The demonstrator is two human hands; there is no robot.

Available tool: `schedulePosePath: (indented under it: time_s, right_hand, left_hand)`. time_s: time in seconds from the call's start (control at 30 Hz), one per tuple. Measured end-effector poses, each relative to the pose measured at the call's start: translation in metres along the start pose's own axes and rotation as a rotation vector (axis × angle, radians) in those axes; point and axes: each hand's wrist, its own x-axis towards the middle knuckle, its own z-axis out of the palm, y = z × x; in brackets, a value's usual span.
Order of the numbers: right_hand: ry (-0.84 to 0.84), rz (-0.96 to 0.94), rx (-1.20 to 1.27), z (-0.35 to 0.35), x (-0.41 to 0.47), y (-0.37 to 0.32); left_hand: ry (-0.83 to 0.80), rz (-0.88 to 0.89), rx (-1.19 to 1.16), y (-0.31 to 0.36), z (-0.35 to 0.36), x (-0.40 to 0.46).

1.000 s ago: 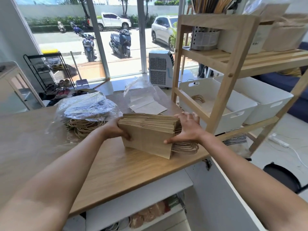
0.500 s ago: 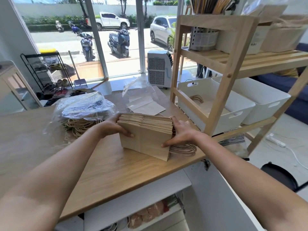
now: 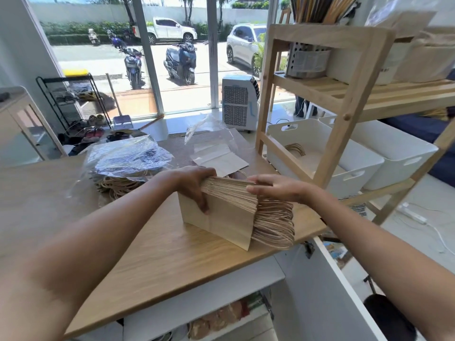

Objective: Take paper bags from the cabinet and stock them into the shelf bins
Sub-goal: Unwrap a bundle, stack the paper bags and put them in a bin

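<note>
Head view. Stack of paper bags point(image 3: 221, 212) stands on edge on the table point(image 3: 147, 262), near the corner beside the shelf bins point(image 3: 327, 168). Left hand point(image 3: 194, 185) grips the stack's left end, fingers curled over the front; right hand point(image 3: 278, 188) rests flat across the top edges. Risk: loose stack fans or slides apart on lifting. Bags are flat brown kraft, twine handles point(image 3: 273, 222) bunched rightward.

A thick stack of flat brown paper bags point(image 3: 229, 212) stands on edge on my wooden counter, its folded edges up and its twisted paper handles point(image 3: 273, 225) bunched at the right end. To the right, two white shelf bins point(image 3: 344, 166) sit side by side on the low wooden shelf, the nearer one holding a few bags.
</note>
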Motion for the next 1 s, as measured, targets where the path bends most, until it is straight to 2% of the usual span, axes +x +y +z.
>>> schedulePosePath:
  time_s: [0.07,0.17,0.27,0.43,0.87,1.0]
  right_hand:
    - [-0.009,-0.01,0.042,-0.011,0.004,-0.013]
    - [-0.184,0.035,-0.085,-0.01,0.018,-0.028]
    - [-0.251,0.057,-0.124,-0.01,0.029,-0.025]
    - [-0.233,0.043,-0.004,-0.016,0.033,-0.014]
    - [-0.251,0.194,0.267,-0.012,0.037,0.002]
    - [-0.245,0.228,0.152,-0.01,0.02,-0.001]
  left_hand:
    - [-0.012,-0.002,0.024,0.0,0.0,0.001]
    - [-0.021,-0.011,0.058,0.001,0.0,0.002]
    - [-0.016,-0.014,0.117,0.0,0.004,0.003]
    - [0.013,-0.006,0.168,-0.003,0.01,0.001]
    - [0.037,0.008,0.207,0.001,0.011,0.001]
    - [0.071,0.017,0.19,0.003,0.014,-0.001]
